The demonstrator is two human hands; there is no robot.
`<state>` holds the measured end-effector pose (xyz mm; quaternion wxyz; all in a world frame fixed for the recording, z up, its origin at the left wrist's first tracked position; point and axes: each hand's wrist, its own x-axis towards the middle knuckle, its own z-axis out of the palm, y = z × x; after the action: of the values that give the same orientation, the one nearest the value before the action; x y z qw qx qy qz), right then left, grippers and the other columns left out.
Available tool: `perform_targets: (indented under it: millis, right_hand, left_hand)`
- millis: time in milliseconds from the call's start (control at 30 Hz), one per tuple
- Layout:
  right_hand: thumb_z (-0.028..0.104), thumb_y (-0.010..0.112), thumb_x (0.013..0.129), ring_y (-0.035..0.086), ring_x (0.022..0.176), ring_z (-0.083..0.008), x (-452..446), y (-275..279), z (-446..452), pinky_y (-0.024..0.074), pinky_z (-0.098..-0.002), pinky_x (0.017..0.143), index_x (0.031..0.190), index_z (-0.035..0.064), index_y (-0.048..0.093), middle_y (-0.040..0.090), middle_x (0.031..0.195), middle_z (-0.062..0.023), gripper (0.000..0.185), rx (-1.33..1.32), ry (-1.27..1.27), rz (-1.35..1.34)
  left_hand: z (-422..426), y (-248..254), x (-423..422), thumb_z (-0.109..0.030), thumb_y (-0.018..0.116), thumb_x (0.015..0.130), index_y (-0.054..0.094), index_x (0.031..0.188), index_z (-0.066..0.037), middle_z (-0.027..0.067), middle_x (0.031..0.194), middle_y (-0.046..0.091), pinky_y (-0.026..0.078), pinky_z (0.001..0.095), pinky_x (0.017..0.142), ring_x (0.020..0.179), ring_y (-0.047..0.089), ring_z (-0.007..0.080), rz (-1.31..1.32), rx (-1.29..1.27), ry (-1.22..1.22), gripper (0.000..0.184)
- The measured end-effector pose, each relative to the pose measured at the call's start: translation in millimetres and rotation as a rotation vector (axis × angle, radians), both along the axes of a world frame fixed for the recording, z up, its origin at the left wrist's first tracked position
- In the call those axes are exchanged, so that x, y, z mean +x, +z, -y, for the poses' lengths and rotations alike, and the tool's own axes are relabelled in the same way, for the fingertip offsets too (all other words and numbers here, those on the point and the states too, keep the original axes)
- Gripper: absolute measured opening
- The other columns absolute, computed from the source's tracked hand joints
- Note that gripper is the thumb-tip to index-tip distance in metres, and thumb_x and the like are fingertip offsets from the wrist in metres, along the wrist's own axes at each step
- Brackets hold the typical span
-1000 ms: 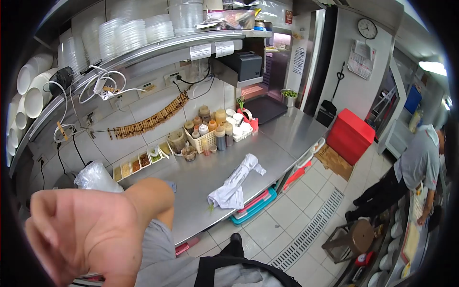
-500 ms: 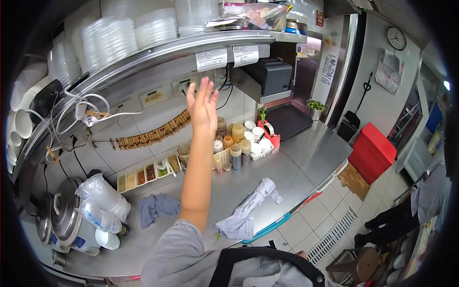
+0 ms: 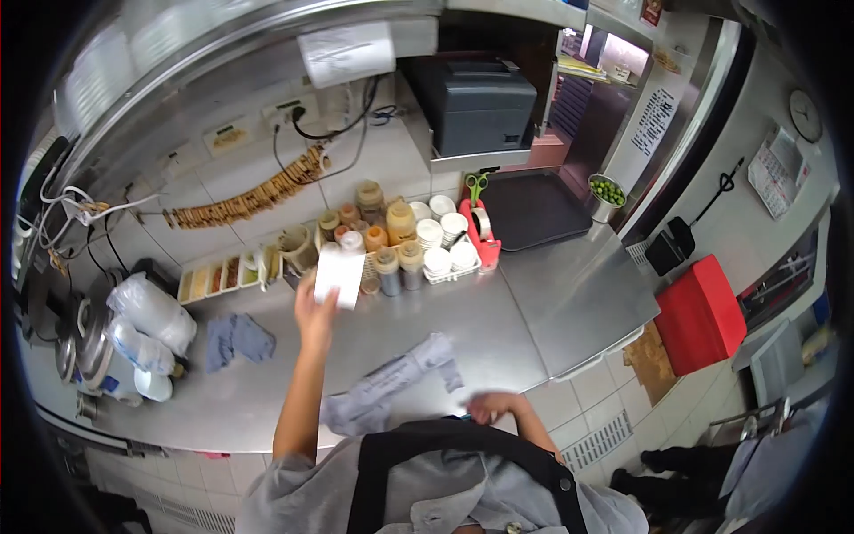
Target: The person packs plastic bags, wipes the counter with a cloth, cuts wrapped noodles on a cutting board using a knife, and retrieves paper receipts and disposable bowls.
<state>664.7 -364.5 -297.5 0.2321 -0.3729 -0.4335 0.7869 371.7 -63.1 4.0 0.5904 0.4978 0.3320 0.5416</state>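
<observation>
My left hand (image 3: 315, 311) is closed on a white paper slip (image 3: 340, 276), an order ticket by its look, gripped at its lower edge. The slip hangs above the counter in front of the squeeze bottles (image 3: 388, 267) and covers part of them. Another printed ticket (image 3: 347, 53) is still on the rail under the shelf. My right hand (image 3: 495, 408) is low at the counter's front edge, near the striped grey cloth (image 3: 391, 381); its fingers are blurred.
A steel counter (image 3: 578, 307) carries a folded blue cloth (image 3: 238, 342), seasoning tubs (image 3: 218, 279), white cups (image 3: 431, 233) and a black tray (image 3: 534, 209). Above it sits a black printer (image 3: 476, 107). Right of the counter stands a red bin (image 3: 698, 316); another person (image 3: 738, 472) stands beyond.
My left hand has come down from near the ticket rail and now holds a slip. One of two tickets is gone from the rail. My right hand has come into view.
</observation>
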Motion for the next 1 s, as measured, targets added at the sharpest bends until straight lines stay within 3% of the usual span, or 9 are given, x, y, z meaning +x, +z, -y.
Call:
perform_targets:
  millis: [67,200,333,467,533,600,800,967,1000]
  right_hand:
    - [0.041,0.053,0.086,0.060,0.064,-0.0135,26,192,-43,0.0510,-0.0317,0.052,0.081,0.0089,0.060,0.061,0.073,-0.0028,0.033,-0.148,-0.307,0.502]
    - [0.044,0.058,0.082,0.056,0.055,-0.0130,123,233,-133,0.0488,-0.0299,0.046,0.092,0.0071,0.054,0.059,0.067,-0.0024,0.039,0.102,-0.675,0.697]
    - [0.047,0.061,0.079,0.054,0.071,-0.0141,177,209,-232,0.0454,-0.0301,0.042,0.104,0.0095,0.052,0.056,0.085,-0.0045,0.047,0.069,-1.197,0.684]
    - [0.046,0.063,0.077,0.054,0.070,-0.0132,193,206,-268,0.0447,-0.0289,0.045,0.098,0.0094,0.058,0.058,0.083,-0.0037,0.042,-0.179,-1.107,0.424]
    - [0.045,0.059,0.081,0.051,0.074,-0.0139,190,202,-275,0.0450,-0.0304,0.056,0.092,0.0125,0.063,0.058,0.088,0.0007,0.035,-0.085,-0.992,0.428]
    - [0.037,0.060,0.083,0.052,0.071,-0.0118,186,193,-274,0.0449,-0.0286,0.054,0.089,0.0111,0.063,0.060,0.085,0.0011,0.027,-0.075,-1.035,0.413]
    - [0.025,0.063,0.082,0.054,0.074,-0.0087,162,166,-244,0.0454,-0.0269,0.065,0.085,0.0080,0.066,0.061,0.083,0.0031,0.018,0.157,-1.323,-0.005]
    - [0.023,0.066,0.079,0.053,0.080,-0.0127,175,94,-256,0.0445,-0.0276,0.070,0.083,0.0056,0.068,0.061,0.082,-0.0015,0.018,0.244,-1.232,0.021]
    - [0.022,0.067,0.078,0.053,0.081,-0.0165,175,99,-254,0.0445,-0.0287,0.071,0.082,0.0054,0.068,0.061,0.081,-0.0051,0.017,0.349,-1.233,0.326]
  left_hand:
    - [51,-83,-45,0.005,0.060,0.075,0.043,0.122,-0.008,0.0085,0.098,0.056,0.045,0.0217,0.052,0.074,0.056,0.0124,-0.137,-0.124,0.124,0.052]
    - [159,-113,-95,0.004,0.059,0.076,0.040,0.121,-0.009,0.0061,0.091,0.051,0.045,0.0217,0.054,0.064,0.052,0.0112,-0.015,-0.371,0.679,0.050]
    - [215,-95,-85,-0.003,0.062,0.080,0.043,0.116,-0.008,0.0009,0.086,0.052,0.042,0.0196,0.057,0.062,0.050,0.0086,0.057,-0.314,0.976,0.041]
    - [253,-79,-47,-0.010,0.062,0.082,0.046,0.113,-0.010,-0.0010,0.094,0.058,0.036,0.0196,0.062,0.076,0.052,0.0067,-0.027,-0.327,1.068,0.035]
    - [268,-81,-33,-0.011,0.064,0.080,0.046,0.113,-0.011,-0.0004,0.097,0.059,0.036,0.0216,0.065,0.083,0.052,0.0072,-0.026,-0.332,1.053,0.038]
    - [286,-89,-24,-0.011,0.065,0.079,0.046,0.114,-0.011,-0.0003,0.098,0.059,0.036,0.0223,0.067,0.086,0.053,0.0080,-0.030,-0.334,1.054,0.040]
    - [327,-89,0,-0.010,0.066,0.078,0.046,0.115,-0.011,-0.0002,0.099,0.059,0.036,0.0255,0.071,0.088,0.054,0.0093,-0.016,-0.392,1.105,0.043]
    - [336,-68,17,-0.006,0.064,0.079,0.048,0.114,-0.012,-0.0007,0.099,0.058,0.037,0.0235,0.069,0.086,0.053,0.0082,-0.025,-0.448,1.097,0.039]
    - [338,-67,18,-0.006,0.064,0.079,0.048,0.114,-0.012,-0.0007,0.099,0.058,0.037,0.0235,0.069,0.086,0.053,0.0082,-0.024,-0.439,1.095,0.039]
